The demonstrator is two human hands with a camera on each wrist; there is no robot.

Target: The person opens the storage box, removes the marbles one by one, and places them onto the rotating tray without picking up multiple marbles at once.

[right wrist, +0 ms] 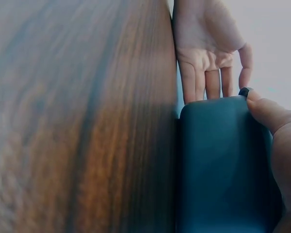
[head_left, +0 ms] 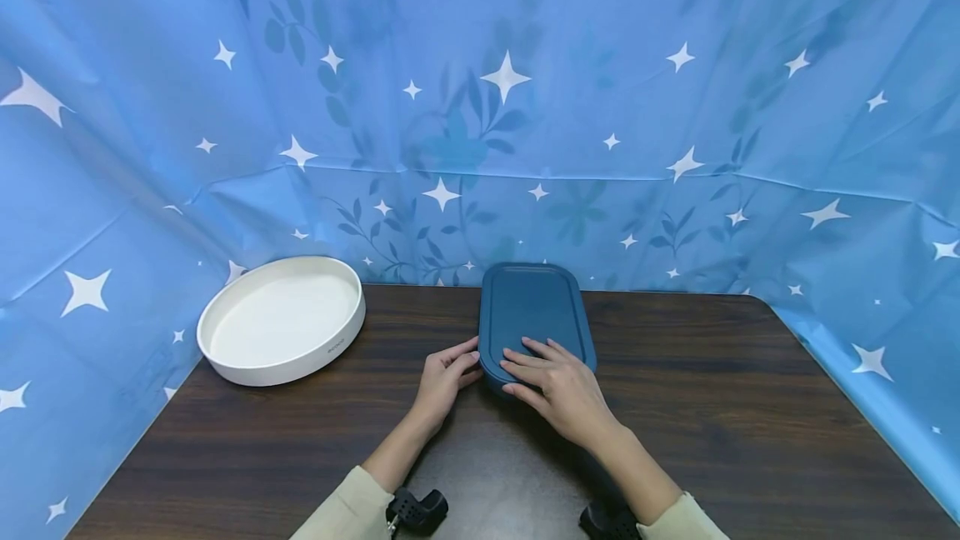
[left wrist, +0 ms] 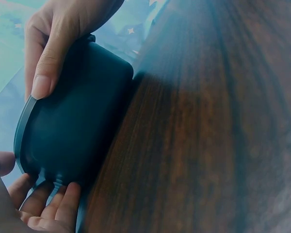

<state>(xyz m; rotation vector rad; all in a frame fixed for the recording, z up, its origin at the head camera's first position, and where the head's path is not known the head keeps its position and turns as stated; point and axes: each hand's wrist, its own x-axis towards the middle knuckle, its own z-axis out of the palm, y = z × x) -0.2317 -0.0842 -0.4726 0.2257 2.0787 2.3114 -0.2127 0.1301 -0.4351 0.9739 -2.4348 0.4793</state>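
Observation:
A dark blue rectangular container with rounded corners (right wrist: 223, 165) stands on the table, long side pointing away from me. Its blue lid (head_left: 528, 302) has a raised rim. My left hand (head_left: 442, 382) is at the container's left side near the front corner, fingertips against the wall and thumb near the lid's edge. My right hand (head_left: 558, 390) rests on the front part of the lid with fingers spread. Its thumb (left wrist: 46, 77) reaches the front edge, as the left wrist view shows. A small dark tab (right wrist: 244, 91) shows beside that thumb.
A round white tray (head_left: 277, 315) with a low wall stands at the back left of the dark wooden table (head_left: 697, 407). Behind and around the table hangs a blue curtain (head_left: 570, 123) with white stars. Black camera mounts (head_left: 417, 511) sit at both wrists.

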